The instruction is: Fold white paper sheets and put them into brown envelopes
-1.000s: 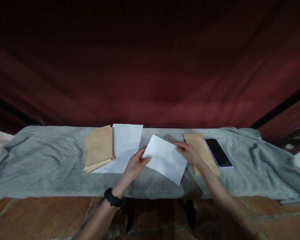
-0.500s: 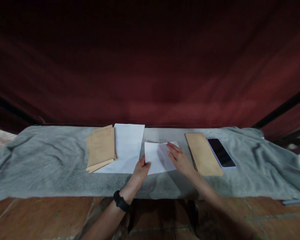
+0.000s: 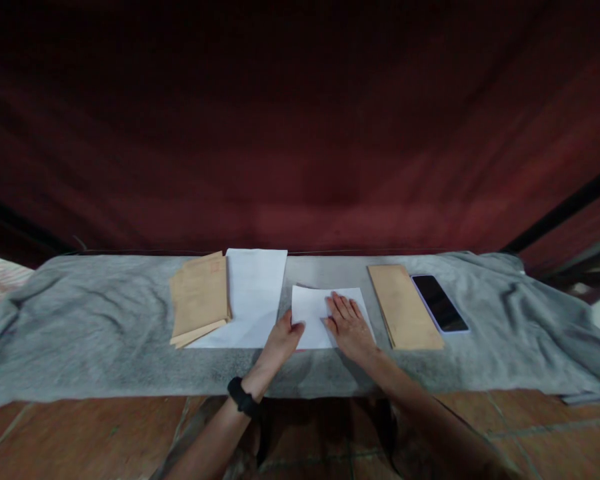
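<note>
One piece of white paper on the grey cloth, between a bigger white sheet and the brown envelopes by the phone. Pinches its left edge with the left hand, thumb on top, fingers curled close; flattens onto its right half with the right hand, fingers open, kinda spread, no grip.
</note>
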The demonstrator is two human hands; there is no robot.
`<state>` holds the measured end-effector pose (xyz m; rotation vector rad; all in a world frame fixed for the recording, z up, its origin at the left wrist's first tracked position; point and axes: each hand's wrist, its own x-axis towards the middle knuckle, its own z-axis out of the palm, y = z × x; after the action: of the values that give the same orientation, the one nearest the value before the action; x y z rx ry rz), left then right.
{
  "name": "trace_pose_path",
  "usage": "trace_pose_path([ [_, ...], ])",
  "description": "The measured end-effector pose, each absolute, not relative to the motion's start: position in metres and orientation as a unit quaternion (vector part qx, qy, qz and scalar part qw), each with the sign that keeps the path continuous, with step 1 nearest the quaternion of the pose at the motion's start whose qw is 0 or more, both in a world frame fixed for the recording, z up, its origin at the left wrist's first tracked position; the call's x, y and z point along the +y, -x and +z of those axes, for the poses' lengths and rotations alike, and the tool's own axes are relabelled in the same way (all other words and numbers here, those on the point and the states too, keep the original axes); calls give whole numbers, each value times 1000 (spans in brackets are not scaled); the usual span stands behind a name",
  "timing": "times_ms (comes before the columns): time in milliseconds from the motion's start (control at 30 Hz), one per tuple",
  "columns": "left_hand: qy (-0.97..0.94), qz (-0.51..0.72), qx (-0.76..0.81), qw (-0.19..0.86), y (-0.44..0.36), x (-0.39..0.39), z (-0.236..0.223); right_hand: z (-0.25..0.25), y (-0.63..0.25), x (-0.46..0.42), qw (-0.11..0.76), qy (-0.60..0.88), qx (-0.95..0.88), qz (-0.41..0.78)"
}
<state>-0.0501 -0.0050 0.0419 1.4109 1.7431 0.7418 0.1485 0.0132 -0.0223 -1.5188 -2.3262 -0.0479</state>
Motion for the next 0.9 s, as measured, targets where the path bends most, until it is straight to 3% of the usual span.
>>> trace_pose_path([
  [167, -674, 190, 711, 59, 40, -16, 54, -22, -145, 10, 174, 549, -817, -25],
  [233, -742, 200, 640, 5, 27, -18, 48, -21, -146, 10, 165, 550, -819, -21],
  [333, -817, 185, 546, 18, 7, -18, 26, -20, -148, 9, 154, 540, -828, -19],
  [500, -820, 144, 553, 37, -2, -12, -4, -21, -150, 9, 163, 530, -832, -23],
  [900, -775, 152, 613, -9, 25, -1, -9, -31, -164, 12, 223, 599, -767, -60],
])
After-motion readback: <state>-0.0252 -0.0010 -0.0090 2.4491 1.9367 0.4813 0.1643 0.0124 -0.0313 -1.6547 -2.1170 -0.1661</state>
